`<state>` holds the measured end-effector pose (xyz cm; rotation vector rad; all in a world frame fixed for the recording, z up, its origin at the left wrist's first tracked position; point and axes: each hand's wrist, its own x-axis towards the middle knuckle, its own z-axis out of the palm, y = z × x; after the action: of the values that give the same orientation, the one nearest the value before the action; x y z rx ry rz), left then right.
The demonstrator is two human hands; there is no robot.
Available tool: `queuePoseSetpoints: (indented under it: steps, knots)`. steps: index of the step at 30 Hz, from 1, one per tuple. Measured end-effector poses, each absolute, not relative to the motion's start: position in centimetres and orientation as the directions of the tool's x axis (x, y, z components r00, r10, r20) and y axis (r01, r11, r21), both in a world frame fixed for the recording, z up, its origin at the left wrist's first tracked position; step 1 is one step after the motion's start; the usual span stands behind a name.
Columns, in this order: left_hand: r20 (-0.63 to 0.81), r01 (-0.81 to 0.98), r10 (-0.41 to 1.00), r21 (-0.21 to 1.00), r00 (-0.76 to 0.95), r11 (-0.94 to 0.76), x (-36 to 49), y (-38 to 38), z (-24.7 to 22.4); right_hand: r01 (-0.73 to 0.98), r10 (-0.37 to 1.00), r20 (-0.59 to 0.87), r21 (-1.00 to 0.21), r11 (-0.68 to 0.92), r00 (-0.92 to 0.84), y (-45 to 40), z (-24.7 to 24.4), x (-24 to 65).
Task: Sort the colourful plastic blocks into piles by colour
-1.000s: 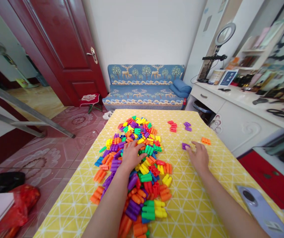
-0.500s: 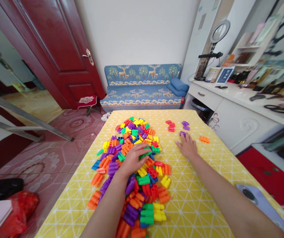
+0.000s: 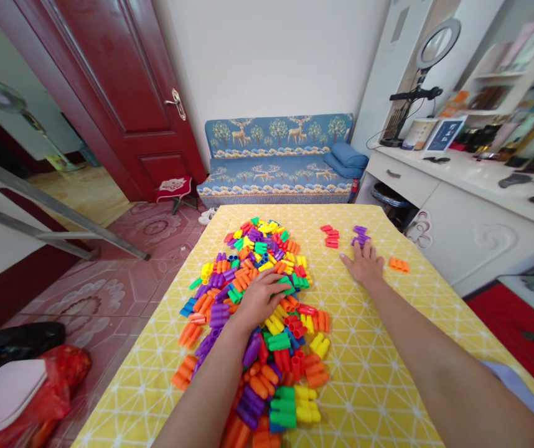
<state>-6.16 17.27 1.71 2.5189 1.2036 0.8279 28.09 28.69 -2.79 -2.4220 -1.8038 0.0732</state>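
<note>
- Head view, with 12 o'clock pointing straight ahead: a yellow patterned counter (image 3: 355, 354) is stretching out before the person.
- A pile of plastic pieces (image 3: 278, 342), in purple, orange, green, yellow, red and blue, is covering the counter's 9 o'clock side, spreading from about 11 round to 7 o'clock.
- The left hand (image 3: 258, 298) is resting over the middle of this pile; its fingers are curving down onto a green piece (image 3: 286, 285), touching it, though I cannot tell whether they are gripping it.
- The right hand (image 3: 366, 266) is lying palm down at the counter's 1 o'clock; its fingers are standing apart and open, the thumb pointing out to 10 o'clock.
- Small purple pieces (image 3: 360, 231) are lying at the right hand's 12 o'clock, the nearest one touching the fingertips.
- Red pieces (image 3: 330, 236) are sitting grouped at the right hand's 10 o'clock, just beside the purple ones and well apart from the hand's wrist.
- Orange pieces (image 3: 398, 265) are lying side by side at the right hand's 3 o'clock, near it.
- Beyond the counter, a blue couch (image 3: 279, 162) is standing at 12 o'clock, and a red door (image 3: 127, 81) is rising at 10 o'clock.
</note>
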Motion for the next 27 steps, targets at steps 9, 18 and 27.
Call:
queuePoseSetpoints:
  steps: [9,18,27]
  knots:
    - [0.408,0.581,0.786,0.529,0.464,-0.618,-6.0,17.1,2.2,0.917,0.935,0.079,-0.236,-0.321,0.347,24.7,-3.4,24.1]
    - [0.496,0.512,0.785,0.596,0.370,-0.618,-6.0,16.9,1.9,0.625,0.790,0.604,-0.580,0.522,-0.100,18.2,-2.3,16.7]
    - [0.483,0.438,0.706,0.560,0.518,-0.704,-6.0,17.0,1.7,0.483,0.640,0.698,-0.462,0.744,-0.320,16.8,-1.6,15.4]
